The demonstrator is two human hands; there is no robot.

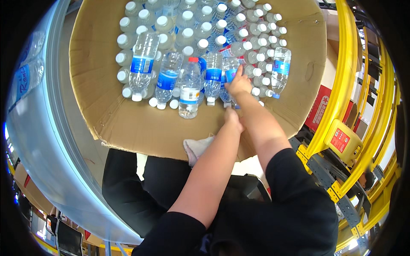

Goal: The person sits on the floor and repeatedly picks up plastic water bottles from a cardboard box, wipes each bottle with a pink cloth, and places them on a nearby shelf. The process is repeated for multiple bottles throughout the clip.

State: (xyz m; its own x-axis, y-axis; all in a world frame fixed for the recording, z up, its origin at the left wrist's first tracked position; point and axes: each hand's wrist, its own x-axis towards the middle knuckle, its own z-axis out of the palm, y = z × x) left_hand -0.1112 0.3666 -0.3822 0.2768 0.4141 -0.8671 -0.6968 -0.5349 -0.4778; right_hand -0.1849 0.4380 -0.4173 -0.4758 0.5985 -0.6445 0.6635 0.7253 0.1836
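A large cardboard box (144, 124) holds many clear plastic bottles, mostly upright with white caps. Several bottles lie on top, caps toward me; one red-capped bottle (189, 92) points the other way. My right hand (240, 84) is around a blue-labelled plastic bottle (230, 68), index finger stretched along it. That bottle's neck points toward me, and a blue cap (237, 106) shows below. Close to the bottle caps at the near side is my left hand (233, 120); its fingers are mostly hidden. A blue-capped bottle (281, 72) lies apart at the right.
A whitish cloth (198, 147) lies on the box's near edge. To the right stand yellow racking (344, 64) and a yellow jug (342, 140). A pale curved surface (38, 134) runs along the left, with blue-labelled bottles (27, 78) at its far end.
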